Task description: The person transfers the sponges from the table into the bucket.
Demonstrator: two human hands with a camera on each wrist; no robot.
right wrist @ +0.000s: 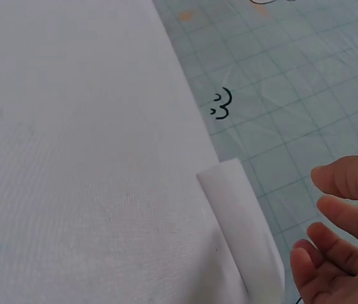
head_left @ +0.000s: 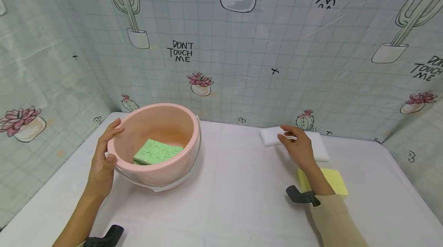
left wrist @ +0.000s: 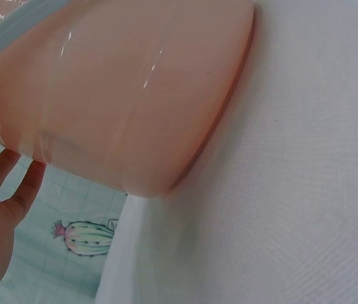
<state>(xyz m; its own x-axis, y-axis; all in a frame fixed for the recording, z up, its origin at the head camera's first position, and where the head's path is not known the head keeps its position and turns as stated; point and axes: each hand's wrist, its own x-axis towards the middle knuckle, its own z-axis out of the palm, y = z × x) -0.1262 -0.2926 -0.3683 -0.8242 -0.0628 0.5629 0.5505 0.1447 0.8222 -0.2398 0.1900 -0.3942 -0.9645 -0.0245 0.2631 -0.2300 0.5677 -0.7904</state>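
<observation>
A pink bucket (head_left: 154, 176) with a pale handle stands on the table at the left. Inside it lies a green sponge (head_left: 157, 152). My left hand (head_left: 103, 158) holds the bucket's left side, thumb at the rim; two fingers (left wrist: 26, 190) touch the outer wall in the left wrist view. On the right, my right hand (head_left: 298, 149) hovers over a flat white pad (head_left: 318, 147), fingers loosely bent with nothing between them. In the right wrist view, a white strip-like edge (right wrist: 242, 228) lies beside the fingers. The hand hides part of the white pad.
A yellow pad (head_left: 333, 181) lies under the right forearm, partly covered by it. The white table (head_left: 225, 208) ends at a back curtain (head_left: 242, 85) printed with cacti. Another curtain (head_left: 34, 66) hangs along the left side.
</observation>
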